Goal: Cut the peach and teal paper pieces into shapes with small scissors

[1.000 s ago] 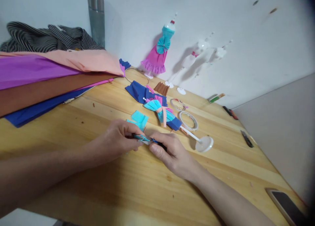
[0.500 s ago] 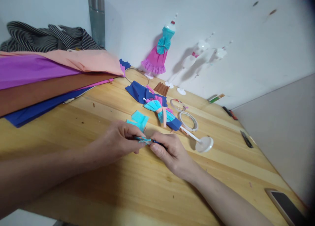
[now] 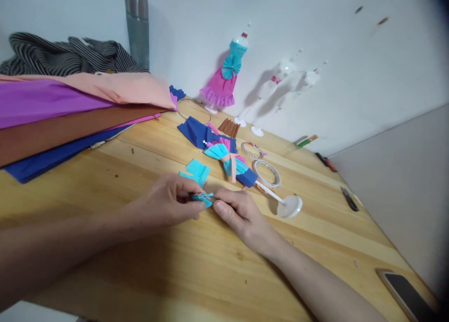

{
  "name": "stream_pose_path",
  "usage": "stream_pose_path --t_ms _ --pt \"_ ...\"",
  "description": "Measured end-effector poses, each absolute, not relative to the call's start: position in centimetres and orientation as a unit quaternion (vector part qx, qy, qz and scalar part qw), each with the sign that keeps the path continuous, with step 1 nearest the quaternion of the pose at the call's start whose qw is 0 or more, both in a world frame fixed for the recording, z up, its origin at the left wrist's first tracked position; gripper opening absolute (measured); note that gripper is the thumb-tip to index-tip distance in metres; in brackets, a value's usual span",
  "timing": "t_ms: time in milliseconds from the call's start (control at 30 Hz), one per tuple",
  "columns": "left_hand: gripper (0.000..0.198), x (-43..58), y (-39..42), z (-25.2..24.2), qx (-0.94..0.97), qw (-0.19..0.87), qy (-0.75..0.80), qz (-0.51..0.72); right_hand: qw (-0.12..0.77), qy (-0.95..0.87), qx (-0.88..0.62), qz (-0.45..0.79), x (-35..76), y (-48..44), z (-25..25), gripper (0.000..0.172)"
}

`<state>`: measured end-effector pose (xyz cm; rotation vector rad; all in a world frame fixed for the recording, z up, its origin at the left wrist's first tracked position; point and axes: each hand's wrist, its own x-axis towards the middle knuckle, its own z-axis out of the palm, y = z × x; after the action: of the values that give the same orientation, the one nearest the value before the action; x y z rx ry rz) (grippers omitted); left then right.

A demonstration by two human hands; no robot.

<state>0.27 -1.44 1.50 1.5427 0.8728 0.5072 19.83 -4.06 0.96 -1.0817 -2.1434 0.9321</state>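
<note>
Both of my hands meet low over the wooden table (image 3: 196, 266). My left hand (image 3: 168, 202) pinches a small folded piece of teal crepe paper (image 3: 203, 198) between thumb and fingers. My right hand (image 3: 236, 212) is closed against the same piece from the right; earlier a thin dark tool showed in its fingers, now it is hidden. Just beyond lie loose teal paper scraps (image 3: 196, 170) and a small mannequin on its side (image 3: 228, 160) dressed in blue, teal and pink paper, its white round base (image 3: 290, 206) pointing right.
Crepe paper sheets (image 3: 70, 111) in purple, peach, brown and blue are stacked at the left under striped cloth (image 3: 66, 55). A dressed mannequin (image 3: 226, 76) and bare white ones (image 3: 280, 78) stand by the wall. Tape rings (image 3: 267, 172), small tools (image 3: 349, 198) and a phone (image 3: 409, 294) lie right.
My hands have closed in tighter on the teal piece, and the dark tool tip seen before in my right fingers no longer shows. The view shifted slightly.
</note>
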Motion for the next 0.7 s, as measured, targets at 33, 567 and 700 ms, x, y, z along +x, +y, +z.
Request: stream_pose_path --t_ms 33,567,700 --pt "0.02 0.26 -1.37 1.45 0.666 0.603 0.38 0.22 0.275 -0.797 -0.403 0.357 19.84 -4.06 1.09 0.046" --pt "0.025 0.32 -1.34 0.95 0.679 0.584 0.393 0.206 0.24 -0.847 -0.394 0.265 19.8 -4.27 1.48 0.031" --pt "0.026 0.37 -1.44 0.67 0.674 0.594 0.393 0.196 0.236 -0.852 -0.389 0.261 19.68 -4.44 1.37 0.029"
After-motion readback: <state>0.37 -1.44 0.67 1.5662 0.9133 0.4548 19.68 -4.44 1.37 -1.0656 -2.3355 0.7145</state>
